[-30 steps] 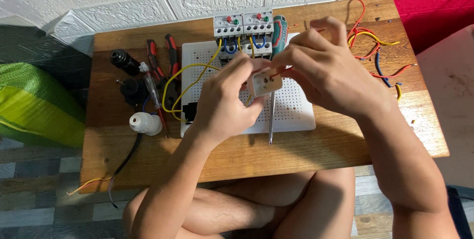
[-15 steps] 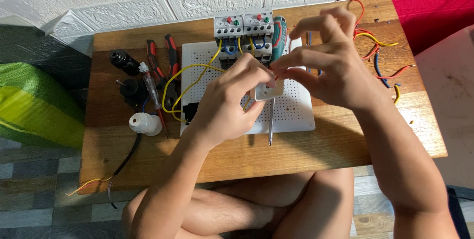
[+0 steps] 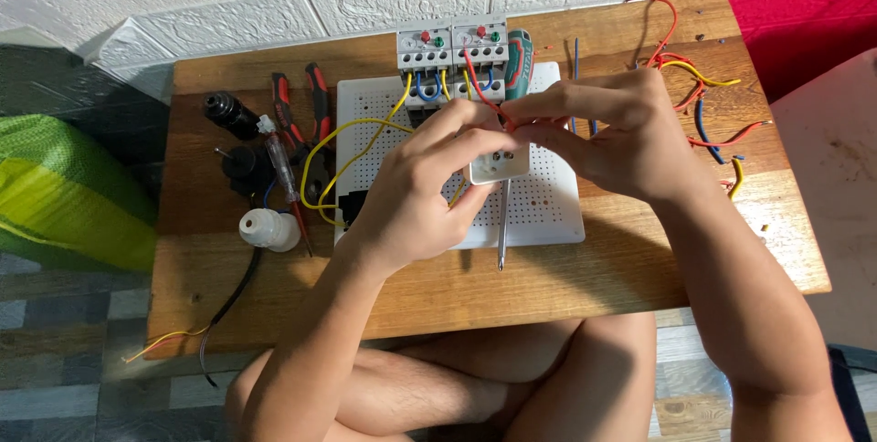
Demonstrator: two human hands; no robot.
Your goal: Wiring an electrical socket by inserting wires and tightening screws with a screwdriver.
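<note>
1. Here, above the white pegboard (image 3: 548, 209), the left hand (image 3: 416, 195) clasps a small white socket (image 3: 498, 166).
2. The right hand (image 3: 612, 136) pinches a red wire (image 3: 482, 95) at it — wiring step, seemingly.
3. Next calls for steady seating.

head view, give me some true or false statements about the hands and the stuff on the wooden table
1. Both hands hold a small white socket part above the white perforated board. True.
2. The left hand holds the green-handled screwdriver. False: it lies on the board, its shaft pointing toward the person.
3. A red wire runs from the relays toward the hands. True.
4. The red-handled pliers lie to the right of the board. False: they lie to its left.
5. The right hand rests flat on the table. False: it is raised, pinching at the socket part.
</note>
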